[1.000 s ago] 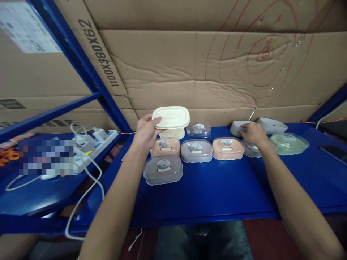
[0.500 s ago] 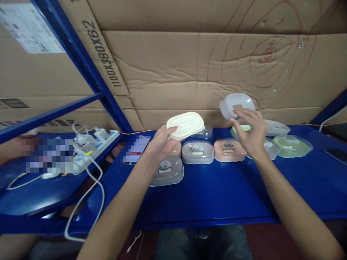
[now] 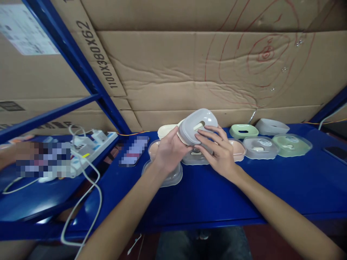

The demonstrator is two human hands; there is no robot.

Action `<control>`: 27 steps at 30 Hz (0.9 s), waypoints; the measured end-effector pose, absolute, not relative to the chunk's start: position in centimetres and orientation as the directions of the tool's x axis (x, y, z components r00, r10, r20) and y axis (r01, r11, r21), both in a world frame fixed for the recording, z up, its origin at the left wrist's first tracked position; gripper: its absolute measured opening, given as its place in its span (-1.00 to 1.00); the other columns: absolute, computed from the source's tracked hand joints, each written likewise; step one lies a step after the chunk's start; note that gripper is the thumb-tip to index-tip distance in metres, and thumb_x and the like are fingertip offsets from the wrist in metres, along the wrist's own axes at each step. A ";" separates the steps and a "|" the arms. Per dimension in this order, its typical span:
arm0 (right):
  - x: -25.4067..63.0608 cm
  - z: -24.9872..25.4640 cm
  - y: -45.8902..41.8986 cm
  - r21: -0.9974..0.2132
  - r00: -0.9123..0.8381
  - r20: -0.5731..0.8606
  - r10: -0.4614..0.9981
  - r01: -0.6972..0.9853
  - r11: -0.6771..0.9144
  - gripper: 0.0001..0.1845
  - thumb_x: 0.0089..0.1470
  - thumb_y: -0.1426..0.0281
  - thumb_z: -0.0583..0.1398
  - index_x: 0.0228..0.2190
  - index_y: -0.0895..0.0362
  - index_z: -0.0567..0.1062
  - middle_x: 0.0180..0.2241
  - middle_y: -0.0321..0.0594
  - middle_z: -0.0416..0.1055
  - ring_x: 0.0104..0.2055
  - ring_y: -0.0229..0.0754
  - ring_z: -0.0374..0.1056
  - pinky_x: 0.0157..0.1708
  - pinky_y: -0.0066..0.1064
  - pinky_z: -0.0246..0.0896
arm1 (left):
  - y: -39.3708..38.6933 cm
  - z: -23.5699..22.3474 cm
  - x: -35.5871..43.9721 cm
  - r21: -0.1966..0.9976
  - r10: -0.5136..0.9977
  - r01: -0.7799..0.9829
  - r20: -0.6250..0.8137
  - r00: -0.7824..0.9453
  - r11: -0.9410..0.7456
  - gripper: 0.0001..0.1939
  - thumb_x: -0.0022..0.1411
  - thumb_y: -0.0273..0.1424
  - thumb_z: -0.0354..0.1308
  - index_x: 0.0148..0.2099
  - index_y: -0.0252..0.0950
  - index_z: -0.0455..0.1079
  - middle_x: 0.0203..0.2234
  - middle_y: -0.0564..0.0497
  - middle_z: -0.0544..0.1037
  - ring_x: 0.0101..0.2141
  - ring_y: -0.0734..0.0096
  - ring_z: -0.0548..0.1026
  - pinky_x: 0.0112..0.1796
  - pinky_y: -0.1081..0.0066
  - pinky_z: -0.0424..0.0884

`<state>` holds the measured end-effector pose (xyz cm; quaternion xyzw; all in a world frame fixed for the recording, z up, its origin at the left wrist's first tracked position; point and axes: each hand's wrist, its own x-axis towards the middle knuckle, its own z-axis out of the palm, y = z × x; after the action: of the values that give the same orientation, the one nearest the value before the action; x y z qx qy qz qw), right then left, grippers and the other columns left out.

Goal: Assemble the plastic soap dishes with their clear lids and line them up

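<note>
My left hand (image 3: 170, 151) is closed around a cream oval plastic tray (image 3: 181, 123), of which only an edge shows. Over that tray sits a grey oval plastic cover (image 3: 202, 116), tilted, with a pale strip visible in its oval slot. My right hand (image 3: 219, 150) grips the cover's near right side, fingertips close to the slot. I cannot tell whether cover and tray are locked together. Below my hands lie several clear-lidded oval boxes, among them a grey one (image 3: 193, 159) and a peach one (image 3: 238, 150), both partly hidden.
At the back stand a cream piece (image 3: 165, 131), a green cover (image 3: 244, 130) and a whitish cover (image 3: 272, 126). Two lidded boxes, grey (image 3: 261, 147) and green (image 3: 292, 145), lie right. A phone (image 3: 135, 150), white cable (image 3: 99, 187) and power strip (image 3: 108, 139) are left, near another person's hand (image 3: 27, 153).
My right hand has brought the grey cover down and left onto the cream tray in my left hand. The green and whitish covers at the back are now more exposed.
</note>
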<state>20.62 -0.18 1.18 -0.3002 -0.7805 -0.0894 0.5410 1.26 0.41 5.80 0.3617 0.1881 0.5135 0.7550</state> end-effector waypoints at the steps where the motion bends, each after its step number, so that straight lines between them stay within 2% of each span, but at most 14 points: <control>1: 20.6 1.1 -0.1 -0.177 -0.234 0.903 0.362 0.565 0.806 -0.28 0.35 0.38 0.35 0.39 -0.43 0.39 0.17 -0.34 0.64 0.32 0.16 0.45 0.40 0.39 0.23 | 0.3 5.8 1.3 0.741 0.912 -0.641 0.094 0.399 0.203 -0.54 0.57 -0.19 0.03 0.35 -0.22 0.47 0.33 -0.15 0.54 0.38 -0.07 0.42 0.30 -0.01 0.47; 4: 20.5 0.8 -0.1 -0.171 -0.240 0.900 0.364 0.574 0.801 -0.21 0.34 0.39 0.36 0.42 -0.47 0.33 0.19 -0.35 0.62 0.33 0.16 0.44 0.40 0.39 0.22 | 0.0 5.7 1.4 0.760 0.917 -0.626 0.106 0.385 0.175 -0.50 0.52 -0.08 0.13 0.33 -0.21 0.49 0.30 -0.17 0.56 0.33 -0.15 0.47 0.23 -0.04 0.53; 6: 20.3 0.5 -0.1 -0.163 -0.257 0.892 0.372 0.585 0.795 -0.22 0.33 0.39 0.36 0.41 -0.47 0.34 0.20 -0.35 0.61 0.34 0.17 0.43 0.41 0.40 0.20 | -0.1 5.5 1.6 0.780 0.920 -0.606 0.111 0.377 0.154 -0.49 0.48 -0.07 0.20 0.32 -0.22 0.51 0.28 -0.19 0.58 0.28 -0.14 0.51 0.16 0.02 0.58; 9: 20.1 0.2 -0.1 -0.133 -0.290 0.884 0.366 0.595 0.793 -0.28 0.35 0.39 0.34 0.40 -0.39 0.39 0.21 -0.32 0.61 0.36 0.17 0.41 0.43 0.38 0.18 | -0.2 5.1 1.9 0.819 0.939 -0.567 0.122 0.323 0.088 -0.48 0.39 -0.27 0.34 0.35 -0.19 0.48 0.23 -0.18 0.62 0.18 -0.03 0.60 0.02 0.17 0.62; 12: 19.9 0.3 -0.3 -0.130 -0.323 0.865 0.385 0.596 0.793 -0.31 0.36 0.38 0.32 0.39 -0.36 0.40 0.24 -0.31 0.59 0.38 0.16 0.39 0.46 0.39 0.15 | 0.0 4.7 2.0 0.841 0.969 -0.540 0.113 0.220 0.024 -0.31 0.25 -0.47 0.42 0.40 -0.12 0.43 0.12 -0.14 0.69 0.09 0.03 0.67 0.02 0.20 0.62; 15: 20.1 0.8 -0.4 -0.134 -0.315 0.873 0.373 0.580 0.803 -0.34 0.37 0.39 0.30 0.39 -0.25 0.41 0.30 -0.18 0.53 0.42 0.14 0.37 0.50 0.36 0.10 | 0.4 5.0 1.5 0.830 0.984 -0.558 0.109 0.141 -0.012 -0.25 0.20 -0.54 0.39 0.41 -0.11 0.41 0.09 -0.12 0.71 0.12 -0.02 0.67 0.15 0.07 0.61; 18: 20.8 1.6 -0.1 -0.169 -0.248 0.889 0.384 0.602 0.780 -0.47 0.39 0.40 0.26 0.32 -0.12 0.49 0.32 -0.07 0.51 0.42 0.12 0.37 0.50 0.28 0.12 | 1.0 5.8 0.4 0.814 0.993 -0.578 0.106 0.042 -0.062 -0.21 0.17 -0.61 0.34 0.42 -0.11 0.40 0.13 -0.13 0.69 0.19 -0.09 0.63 0.20 -0.09 0.59; 23: 23.0 2.2 1.9 -0.299 -0.137 0.837 0.530 0.696 0.653 -0.63 0.41 0.28 0.19 0.16 -0.05 0.61 0.25 -0.08 0.56 0.34 0.17 0.42 0.40 0.24 0.26 | 2.4 6.6 -2.0 0.822 0.991 -0.554 0.085 -0.106 -0.130 -0.27 0.14 -0.65 0.29 0.36 -0.26 0.43 0.17 -0.21 0.66 0.22 -0.15 0.60 0.20 -0.20 0.59; 27: 24.8 1.9 5.1 -0.325 -0.163 0.722 0.672 0.778 0.538 -0.60 0.35 0.22 0.22 0.13 0.06 0.62 0.17 0.02 0.59 0.25 0.24 0.46 0.31 0.23 0.33 | 3.5 6.4 -3.4 0.836 0.989 -0.541 0.009 -0.150 -0.090 -0.41 0.12 -0.68 0.26 0.20 -0.29 0.51 0.13 -0.20 0.69 0.24 -0.11 0.58 0.21 -0.20 0.59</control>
<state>24.83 5.09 1.91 -0.4767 -0.7602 -0.0604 0.4373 -3.42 3.55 6.38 0.3128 0.3579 0.6687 0.5718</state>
